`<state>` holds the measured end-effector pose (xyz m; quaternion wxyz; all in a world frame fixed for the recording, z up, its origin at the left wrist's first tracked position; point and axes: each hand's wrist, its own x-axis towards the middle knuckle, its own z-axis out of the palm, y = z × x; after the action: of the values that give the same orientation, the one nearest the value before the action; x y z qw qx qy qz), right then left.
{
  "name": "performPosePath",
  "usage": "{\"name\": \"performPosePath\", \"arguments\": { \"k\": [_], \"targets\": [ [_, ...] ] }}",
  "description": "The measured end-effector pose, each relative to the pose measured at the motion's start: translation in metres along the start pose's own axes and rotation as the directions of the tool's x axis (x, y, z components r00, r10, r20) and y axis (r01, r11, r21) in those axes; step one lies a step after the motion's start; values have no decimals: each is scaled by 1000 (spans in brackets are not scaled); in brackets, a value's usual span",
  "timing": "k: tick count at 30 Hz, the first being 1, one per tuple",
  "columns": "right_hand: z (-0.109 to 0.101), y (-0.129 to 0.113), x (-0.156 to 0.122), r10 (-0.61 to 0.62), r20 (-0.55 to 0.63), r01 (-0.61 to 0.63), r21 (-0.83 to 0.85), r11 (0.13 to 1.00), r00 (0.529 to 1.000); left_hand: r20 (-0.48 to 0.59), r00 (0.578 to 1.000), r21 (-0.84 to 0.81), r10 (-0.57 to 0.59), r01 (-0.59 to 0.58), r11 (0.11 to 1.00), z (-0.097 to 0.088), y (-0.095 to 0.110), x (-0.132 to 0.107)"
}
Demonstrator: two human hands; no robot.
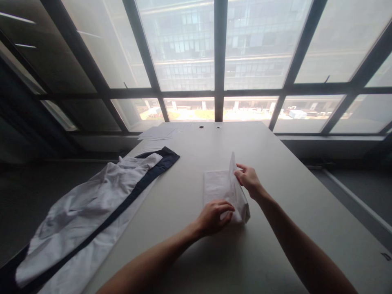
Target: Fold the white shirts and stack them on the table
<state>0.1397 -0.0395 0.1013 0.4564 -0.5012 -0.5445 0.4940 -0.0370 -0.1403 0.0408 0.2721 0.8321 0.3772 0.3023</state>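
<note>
Folded white cloth [216, 181] sits around the middle of the white table [174, 200], a bit toward its right side, made into a neat rectangular packet with one flap [239, 199] up. That flap stands steeply tilted along the packet's table-right side.

Right hand [246, 179] has it: thumb and fingers pinched shut on the flap's upper edge, just above the tabletop. Left hand [216, 216] is over the packet's corner on the table's near side, fingers loosely curled with a gap between thumb and fingertips, not gripping anything I can make out. Can't tell if those fingers actually press on the fabric.

Off along the table's left edge there's a crumpled heap of white fabric [88, 212] draping over the side, with navy cloth [167, 156] showing beneath and beside it. A few loose paper sheets [157, 132] lie at the table's far left corner. Past the table's far end it's big dark-framed windows [260, 49].
</note>
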Motion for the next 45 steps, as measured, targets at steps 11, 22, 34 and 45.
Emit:
{"name": "performPosePath", "arguments": {
  "k": [11,22,34,45],
  "targets": [
    [48,22,-13,15,428,-54,80,995,904,-43,665,-925,-746,255,280,-24,-63,17],
    [28,85,37,-224,19,216,-351,911,974,-109,601,-907,-792,265,326,-17,-74,17],
    [57,89,21,-49,200,194,-813,548,978,-429,526,-719,-734,292,630,-13,-81,15],
    [60,83,17,-38,188,177,-816,550,981,-177,935,460,-308,355,814,-17,-85,13]
  ]
}}
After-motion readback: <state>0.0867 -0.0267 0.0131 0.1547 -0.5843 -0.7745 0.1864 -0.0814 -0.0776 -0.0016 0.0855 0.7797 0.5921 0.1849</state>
